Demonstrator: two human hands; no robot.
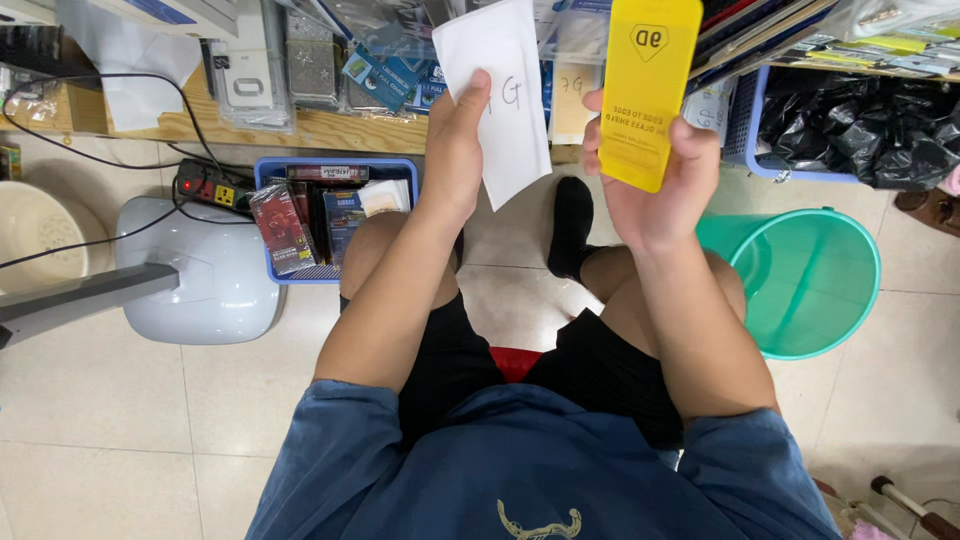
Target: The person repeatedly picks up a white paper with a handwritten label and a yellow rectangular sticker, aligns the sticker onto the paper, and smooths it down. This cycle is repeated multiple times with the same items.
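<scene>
I sit on a red stool, seen from above. My left hand [452, 150] grips a white paper sleeve [498, 95] with handwriting on it, held upright in front of me. My right hand [655, 190] holds a tall yellow flat package [648, 90] with black print, its lower edge resting in my palm. The two items are side by side, a small gap between them, above my knees.
A green plastic bucket [815, 285] stands by my right knee. A blue basket [275, 170] with packets sits left of my legs, next to a white fan base [215, 275] and a power strip [205, 185]. A low wooden shelf [330, 130] holds phone cases; black bags [850, 135] fill a bin at right.
</scene>
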